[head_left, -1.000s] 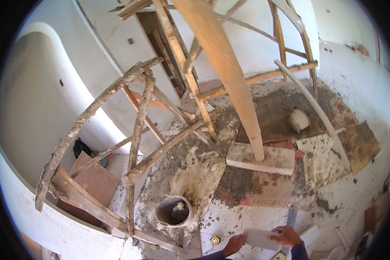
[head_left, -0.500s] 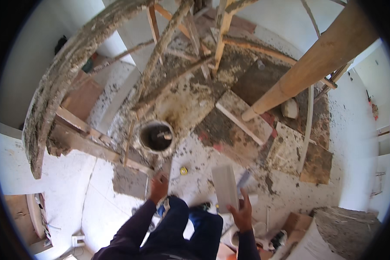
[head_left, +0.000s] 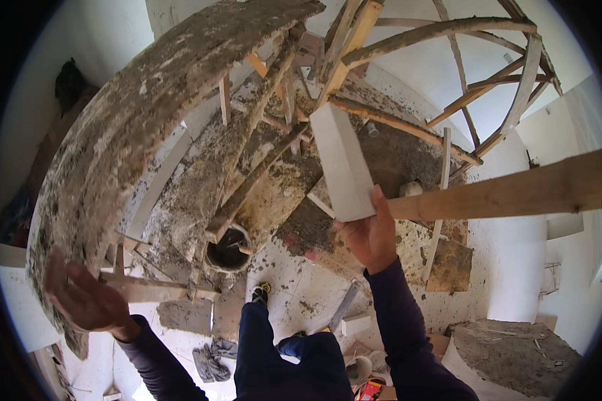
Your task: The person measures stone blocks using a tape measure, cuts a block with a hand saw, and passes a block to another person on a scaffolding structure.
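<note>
My right hand point(head_left: 371, 237) is wrapped round the lower end of a long, pale grey-white block point(head_left: 341, 164), holding it up and tilted over the floor. The block looks smooth and flat-sided, like a light building block. On the left, my left hand point(head_left: 90, 297) has its fingers stretched out and holds nothing. It lies over the lower end of a broad curved slab point(head_left: 134, 127) crusted with grey mortar; whether it touches the slab I cannot tell. Below the slab, a round bucket point(head_left: 229, 248) with dark contents stands on the floor.
A thick round wooden pole point(head_left: 508, 184) reaches in from the right. Curved timber framing point(head_left: 441, 30) stands at the back. Mortar-spattered boards point(head_left: 451, 267) cover the floor, with a white block point(head_left: 356, 325), a grey cloth point(head_left: 211, 361) and a mortar-covered surface point(head_left: 515, 351) nearer me.
My right hand has lifted the pale block up and forward. My left hand has moved left to the curved slab and spread its fingers. The view has shifted, showing more slab and framing.
</note>
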Demonstrator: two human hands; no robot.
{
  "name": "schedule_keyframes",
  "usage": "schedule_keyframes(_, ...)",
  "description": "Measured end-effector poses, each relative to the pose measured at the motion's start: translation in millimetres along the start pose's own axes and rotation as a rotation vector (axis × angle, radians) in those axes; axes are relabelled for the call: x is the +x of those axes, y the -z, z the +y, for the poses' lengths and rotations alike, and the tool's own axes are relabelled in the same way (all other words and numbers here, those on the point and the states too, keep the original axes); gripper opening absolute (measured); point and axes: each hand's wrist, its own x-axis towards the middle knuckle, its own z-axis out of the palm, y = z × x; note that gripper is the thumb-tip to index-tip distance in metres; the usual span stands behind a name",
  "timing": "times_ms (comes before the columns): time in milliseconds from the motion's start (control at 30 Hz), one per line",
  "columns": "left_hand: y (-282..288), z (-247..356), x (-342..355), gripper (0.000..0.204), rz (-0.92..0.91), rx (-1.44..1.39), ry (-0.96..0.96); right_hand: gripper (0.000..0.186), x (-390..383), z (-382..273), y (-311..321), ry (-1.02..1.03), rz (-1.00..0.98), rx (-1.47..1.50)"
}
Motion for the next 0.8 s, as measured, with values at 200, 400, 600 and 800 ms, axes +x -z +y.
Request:
schedule_keyframes(200, -77.5, -36.7, 55.2, 0.062, -0.159, 0.218, 0.208, 0.046, 103.7, -71.1, -82.0, 0.328, -0.050, -0.045)
schedule_keyframes(400, -83.0, -49.2, 28.7, 0.068, -0.366, 0.432, 0.308, 0.036, 203.7, -155.7, -148.5, 0.651, -0.105, -0.108)
schedule_keyframes(600, -75.4, -37.2, 29.5, 0.071, -0.431, 0.465, 0.330, 0.043, 338.0, -282.0, -246.6, 1.093, -0.068, -0.350)
schedule_keyframes(800, -75.2, -37.1, 30.2, 0.060, -0.455, 0.394, 0.336, 0.058, 469.2, -448.2, -311.3, 1.885, 0.299, -1.548)
